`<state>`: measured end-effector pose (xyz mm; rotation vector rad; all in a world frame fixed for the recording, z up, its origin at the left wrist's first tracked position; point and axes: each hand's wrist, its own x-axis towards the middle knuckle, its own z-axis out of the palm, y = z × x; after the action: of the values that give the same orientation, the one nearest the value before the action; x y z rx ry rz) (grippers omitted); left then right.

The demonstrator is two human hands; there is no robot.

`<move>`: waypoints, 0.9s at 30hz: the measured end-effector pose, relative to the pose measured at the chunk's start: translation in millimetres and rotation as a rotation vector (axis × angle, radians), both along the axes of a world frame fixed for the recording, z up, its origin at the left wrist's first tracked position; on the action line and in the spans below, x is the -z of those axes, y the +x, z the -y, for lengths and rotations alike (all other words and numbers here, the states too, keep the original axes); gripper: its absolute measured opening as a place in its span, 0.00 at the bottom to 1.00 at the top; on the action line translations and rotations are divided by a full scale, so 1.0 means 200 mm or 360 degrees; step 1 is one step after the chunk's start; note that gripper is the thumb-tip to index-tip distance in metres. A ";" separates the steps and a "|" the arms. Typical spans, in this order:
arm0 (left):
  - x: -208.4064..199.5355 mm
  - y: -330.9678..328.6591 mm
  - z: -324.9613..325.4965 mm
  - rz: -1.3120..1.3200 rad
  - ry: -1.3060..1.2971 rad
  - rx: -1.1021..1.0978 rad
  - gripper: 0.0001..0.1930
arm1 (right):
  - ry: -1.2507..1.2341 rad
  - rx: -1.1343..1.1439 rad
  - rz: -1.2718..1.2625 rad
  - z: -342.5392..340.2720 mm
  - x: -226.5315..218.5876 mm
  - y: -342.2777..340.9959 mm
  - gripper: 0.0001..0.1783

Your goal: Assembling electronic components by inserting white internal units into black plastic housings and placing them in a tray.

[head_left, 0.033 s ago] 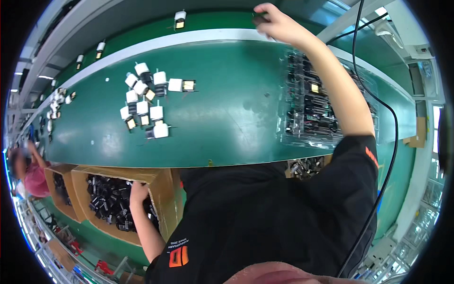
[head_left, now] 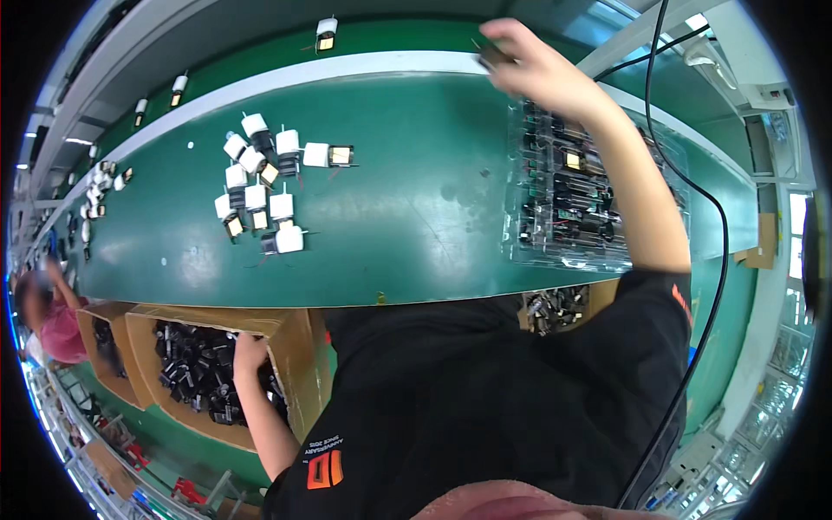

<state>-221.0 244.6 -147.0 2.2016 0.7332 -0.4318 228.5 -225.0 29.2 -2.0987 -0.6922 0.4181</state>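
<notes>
Above the far white edge strip, my right hand (head_left: 548, 80) is closed around a small dark part (head_left: 496, 57), smeared by motion, with a thin pin or lead at one end. Its forearm reaches over a clear plastic tray (head_left: 513, 247) filled with black parts. My left hand (head_left: 250, 354) is down in a cardboard box (head_left: 295, 364) of loose black parts (head_left: 195, 368), near its far side. The fingers there are curled, and what they grip is hard to see. Several white-capped black units (head_left: 282, 206) with thin leads lie grouped on the green table (head_left: 407, 208).
On the green strip beyond the white edge (head_left: 381, 62) stand spaced white-and-black units (head_left: 326, 35). A black cable (head_left: 724, 251) hangs at the right. Under the table edge is a box of metal-and-black pieces (head_left: 555, 310). A person in red (head_left: 62, 334) works far left.
My right hand has come slightly nearer and to the right, still holding the dark part. The left hand stays in the box. The whole view has shifted slightly.
</notes>
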 end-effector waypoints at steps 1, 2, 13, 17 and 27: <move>0.00 0.02 0.00 0.0013 -0.0015 0.0032 0.16 | -0.0087 0.0059 -0.0090 0.11 -0.17 -0.25 0.29; -0.01 0.07 0.00 -0.0036 -0.0001 0.0100 0.16 | -0.0021 0.0142 -0.0235 0.28 -0.22 -0.47 0.27; 0.03 0.08 0.01 0.0084 0.0147 0.0217 0.22 | -0.1292 0.0114 -0.0154 0.90 -0.07 -1.39 0.27; -0.10 0.08 0.06 0.0083 -0.0025 -0.0205 0.24 | -0.0611 -0.0171 0.0033 0.44 -0.21 -0.95 0.15; -0.35 -0.10 0.01 0.0357 0.0277 -0.0542 0.09 | -0.0747 -0.0445 0.0681 -0.54 0.40 0.07 0.25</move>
<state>-241.5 243.0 -77.7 2.1798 1.0274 0.0512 242.5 -117.8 -50.0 -2.5783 -1.2437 0.3023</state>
